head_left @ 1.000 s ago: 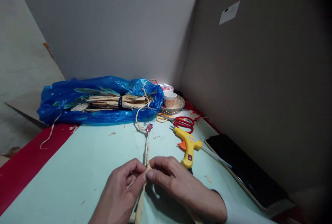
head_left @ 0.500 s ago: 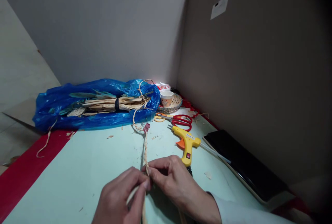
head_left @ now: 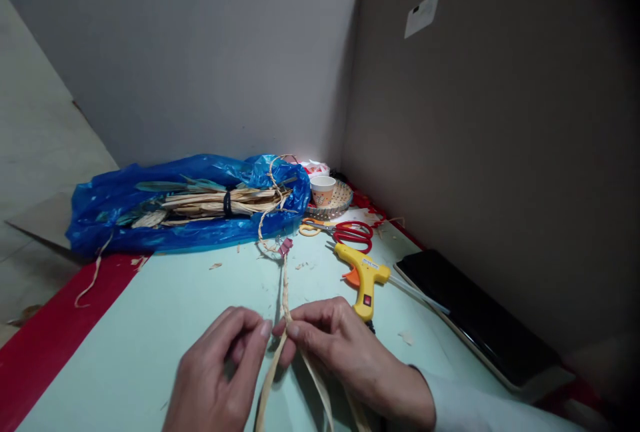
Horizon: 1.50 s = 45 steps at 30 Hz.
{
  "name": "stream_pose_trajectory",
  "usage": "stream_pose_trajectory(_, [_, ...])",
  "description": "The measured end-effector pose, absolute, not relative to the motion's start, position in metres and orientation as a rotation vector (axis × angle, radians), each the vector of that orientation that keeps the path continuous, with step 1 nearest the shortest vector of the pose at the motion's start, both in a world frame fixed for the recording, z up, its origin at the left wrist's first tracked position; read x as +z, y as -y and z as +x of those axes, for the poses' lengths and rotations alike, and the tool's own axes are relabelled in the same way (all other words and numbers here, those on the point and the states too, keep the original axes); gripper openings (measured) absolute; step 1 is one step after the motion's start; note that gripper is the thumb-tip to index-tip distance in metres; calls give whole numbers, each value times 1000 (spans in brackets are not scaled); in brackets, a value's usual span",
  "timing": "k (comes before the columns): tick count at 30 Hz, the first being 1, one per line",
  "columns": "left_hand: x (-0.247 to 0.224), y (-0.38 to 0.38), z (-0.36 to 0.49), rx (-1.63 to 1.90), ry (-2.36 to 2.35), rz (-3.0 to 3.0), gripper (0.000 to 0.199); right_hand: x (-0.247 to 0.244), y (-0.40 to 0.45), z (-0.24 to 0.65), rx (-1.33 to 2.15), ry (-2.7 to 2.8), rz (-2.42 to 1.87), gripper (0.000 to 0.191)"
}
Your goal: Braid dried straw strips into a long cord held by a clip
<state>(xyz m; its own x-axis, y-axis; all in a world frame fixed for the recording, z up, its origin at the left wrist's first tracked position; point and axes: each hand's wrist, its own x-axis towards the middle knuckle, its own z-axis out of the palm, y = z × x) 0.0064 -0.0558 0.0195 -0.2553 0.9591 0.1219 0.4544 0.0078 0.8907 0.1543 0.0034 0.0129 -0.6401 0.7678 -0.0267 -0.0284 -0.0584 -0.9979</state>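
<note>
A pale braid of dried plant strips [head_left: 285, 285] runs from a dark pink clip [head_left: 285, 247] toward me. My right hand [head_left: 345, 359] pinches the braid at its near end between thumb and fingers. Below that pinch, loose flat strips [head_left: 270, 379] fan out toward the bottom edge. Just left of the braid is my left hand [head_left: 220, 365], its thumb and forefinger tips drawn together, with no strip visible between them. Beyond the clip, a thinner braided cord [head_left: 261, 222] curves up over a blue plastic bag [head_left: 115, 205].
Tied dried strips [head_left: 200, 204] lie in the bag. A yellow glue gun [head_left: 367, 279], red-handled scissors [head_left: 354, 235], a paper cup [head_left: 323, 191] in a woven basket [head_left: 340, 202], and a black flat case [head_left: 475, 315] sit on the right. Walls [head_left: 225, 52] rise behind the table [head_left: 200, 279].
My left hand has moved left, away from the braid and strips. The strips now hang apart below my right hand, which still pinches the braid. The view has shifted slightly.
</note>
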Motion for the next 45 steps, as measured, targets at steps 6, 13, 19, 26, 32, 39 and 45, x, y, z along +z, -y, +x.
stream_pose_trajectory(6, [6, 40, 5, 977, -1114, 763, 27, 16, -3, 159, 1670, 1888, -748, 35])
stream_pose_trajectory(13, [7, 43, 3, 963, -1372, 819, 31, 14, 6, 166, 940, 2389, -1003, 31])
stream_pose_trajectory(19, [8, 43, 6, 983, -1636, 1269, 24, 12, 16, 164, 494, 2542, -1135, 25])
stream_pose_trajectory(26, [4, 43, 8, 943, -1624, 1317, 26, 0, 18, 159, 110, 2666, -809, 10])
stream_pose_trajectory(32, [2, 43, 7, 935, -1521, 1174, 31, -13, 15, 156, -195, 2657, -494, 9])
stream_pose_trajectory(39, [3, 43, 9, 970, -1334, 1007, 36, -8, 16, 154, -248, 2732, -449, 11])
stream_pose_trajectory(45, [3, 44, 6, 958, -1428, 1095, 34, 19, 8, 167, 560, 2568, -649, 18])
